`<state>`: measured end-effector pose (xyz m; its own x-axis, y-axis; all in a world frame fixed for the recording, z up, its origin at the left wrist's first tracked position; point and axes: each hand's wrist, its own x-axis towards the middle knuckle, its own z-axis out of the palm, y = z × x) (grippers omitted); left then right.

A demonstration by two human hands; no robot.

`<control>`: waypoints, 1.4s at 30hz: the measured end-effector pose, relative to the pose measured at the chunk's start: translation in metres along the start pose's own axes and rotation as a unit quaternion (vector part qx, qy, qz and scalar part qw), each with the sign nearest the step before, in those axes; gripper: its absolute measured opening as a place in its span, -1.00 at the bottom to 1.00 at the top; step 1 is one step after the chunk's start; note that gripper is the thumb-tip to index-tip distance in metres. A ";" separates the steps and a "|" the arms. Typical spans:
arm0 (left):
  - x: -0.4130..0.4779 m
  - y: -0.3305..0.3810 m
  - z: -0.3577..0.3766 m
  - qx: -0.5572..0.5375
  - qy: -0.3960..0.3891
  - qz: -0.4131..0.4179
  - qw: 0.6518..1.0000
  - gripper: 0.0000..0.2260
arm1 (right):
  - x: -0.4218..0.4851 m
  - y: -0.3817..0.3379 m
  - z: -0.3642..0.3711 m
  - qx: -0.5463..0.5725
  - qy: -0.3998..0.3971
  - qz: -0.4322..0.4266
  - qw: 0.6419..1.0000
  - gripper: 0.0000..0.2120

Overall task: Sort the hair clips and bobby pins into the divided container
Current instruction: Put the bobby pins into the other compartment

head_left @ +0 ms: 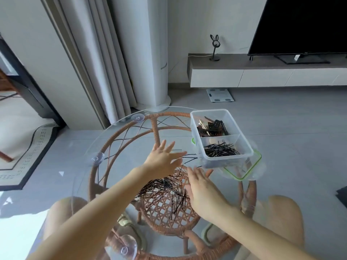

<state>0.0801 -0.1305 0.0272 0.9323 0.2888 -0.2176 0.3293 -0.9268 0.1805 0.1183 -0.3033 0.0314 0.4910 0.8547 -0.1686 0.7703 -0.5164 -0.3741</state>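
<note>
A clear divided container (pixel 195 126) stands at the right of the round glass table (pixel 84 152). Its far compartment holds brown and black hair clips (pixel 212 126); its near compartment holds black bobby pins (pixel 221 150). A loose pile of bobby pins (pixel 165 192) lies on the glass in the middle, and a few stray pins (pixel 189 156) lie just left of the container. My left hand (pixel 163 158) is flat with fingers spread over the stray pins. My right hand (pixel 201 184) is open at the pile's right edge, fingers pointing at the container. Neither hand holds anything.
The container rests on its green-rimmed lid (pixel 244 173). Under the glass is a brown wicker frame (pixel 155 126) with suction cups (pixel 138 118). My knees show below the table. A TV unit (pixel 262 76) and scale (pixel 219 94) stand far behind.
</note>
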 end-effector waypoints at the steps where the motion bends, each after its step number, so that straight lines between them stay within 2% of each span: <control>1: -0.001 -0.001 0.007 -0.002 -0.002 0.012 1.000 -0.63 | 0.007 -0.001 0.008 -0.028 0.000 0.034 0.999 -0.47; 3: -0.001 0.000 0.017 -0.009 0.007 0.050 0.999 -0.62 | 0.016 -0.001 0.021 -0.082 0.014 0.074 0.994 -0.43; 6: -0.010 -0.004 0.023 -0.050 0.029 0.101 0.993 -0.64 | 0.022 -0.004 0.041 -0.152 0.016 0.057 0.987 -0.41; 11: -0.039 -0.026 0.030 -0.137 0.071 0.148 0.977 -0.68 | 0.014 -0.009 0.036 -0.092 0.042 0.024 0.995 -0.37; 13: -0.048 -0.032 0.033 -0.162 0.078 0.152 0.972 -0.70 | 0.016 -0.010 0.030 -0.099 0.046 0.043 0.993 -0.44; 16: -0.057 -0.039 0.033 -0.192 0.083 0.149 0.966 -0.68 | 0.026 -0.013 0.027 -0.103 0.040 0.082 0.990 -0.40; 18: -0.063 -0.044 0.032 -0.211 0.109 0.132 0.962 -0.57 | 0.024 -0.019 0.029 -0.089 0.042 0.065 0.993 -0.41; 21: -0.070 -0.056 0.030 -0.217 0.190 0.062 0.955 -0.39 | 0.006 -0.039 0.034 0.002 0.042 -0.041 0.998 -0.37; 23: -0.075 -0.065 0.030 -0.178 0.223 0.005 0.958 -0.33 | 0.000 -0.049 0.031 0.051 0.052 -0.087 0.994 -0.38; 25: -0.079 -0.072 0.032 -0.144 0.209 -0.061 0.965 -0.28 | 0.014 -0.043 0.026 0.047 0.098 -0.072 0.991 -0.42; 27: -0.083 -0.072 0.036 -0.136 0.171 -0.123 0.968 -0.28 | 0.037 -0.028 0.022 0.020 0.126 -0.009 0.992 -0.45; 30: -0.082 -0.064 0.043 -0.155 0.154 -0.156 0.963 -0.32 | 0.060 -0.017 0.022 0.006 0.097 0.062 0.993 -0.52; 32: -0.079 -0.055 0.045 -0.182 0.168 -0.143 0.958 -0.40 | 0.057 -0.027 0.030 0.027 0.081 0.041 0.995 -0.55; 34: -0.078 -0.044 0.046 -0.207 0.180 -0.120 0.954 -0.49 | 0.042 -0.041 0.037 0.063 0.071 -0.023 0.995 -0.57; 37: -0.083 -0.026 0.043 -0.302 0.218 -0.133 0.918 -0.60 | 0.020 -0.054 0.039 0.175 0.058 -0.073 0.980 -0.60; 39: -0.088 -0.015 0.038 -0.421 0.257 -0.157 0.856 -0.63 | 0.007 -0.052 0.035 0.270 0.069 -0.079 0.957 -0.62; 41: -0.096 -0.009 0.031 -0.509 0.301 -0.174 0.788 -0.66 | -0.005 -0.041 0.031 0.322 0.112 -0.056 0.938 -0.63; 42: -0.101 -0.010 0.029 -0.519 0.314 -0.178 0.775 -0.68 | -0.012 -0.033 0.028 0.329 0.120 -0.047 0.935 -0.62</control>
<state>-0.0218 -0.1577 0.0200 0.5370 0.8433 0.0202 0.2203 -0.1633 0.9617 0.0758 -0.2951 0.0206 0.5716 0.8172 0.0745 0.4370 -0.2263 -0.8705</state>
